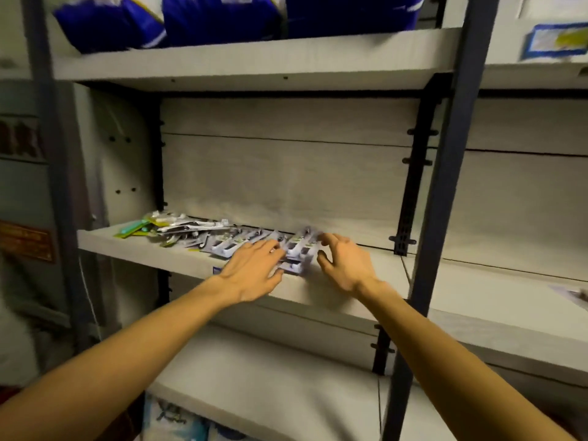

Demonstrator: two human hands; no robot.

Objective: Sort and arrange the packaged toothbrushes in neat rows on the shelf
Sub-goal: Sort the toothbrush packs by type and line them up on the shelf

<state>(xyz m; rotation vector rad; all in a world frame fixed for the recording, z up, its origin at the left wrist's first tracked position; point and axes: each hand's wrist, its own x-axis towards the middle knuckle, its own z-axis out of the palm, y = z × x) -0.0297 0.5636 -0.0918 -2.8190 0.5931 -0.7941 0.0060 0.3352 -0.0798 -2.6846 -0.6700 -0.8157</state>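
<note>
Toothbrush packs [251, 243] lie in a slanting row along the far side of the middle shelf [133, 246], with a looser heap [178, 227] at the left end. My left hand [251, 272] rests flat, fingers straight, on the row. My right hand [345, 265], fingers curled, touches the rightmost pack [300, 246]. Bare shelf runs right to the dark upright [445, 198].
</note>
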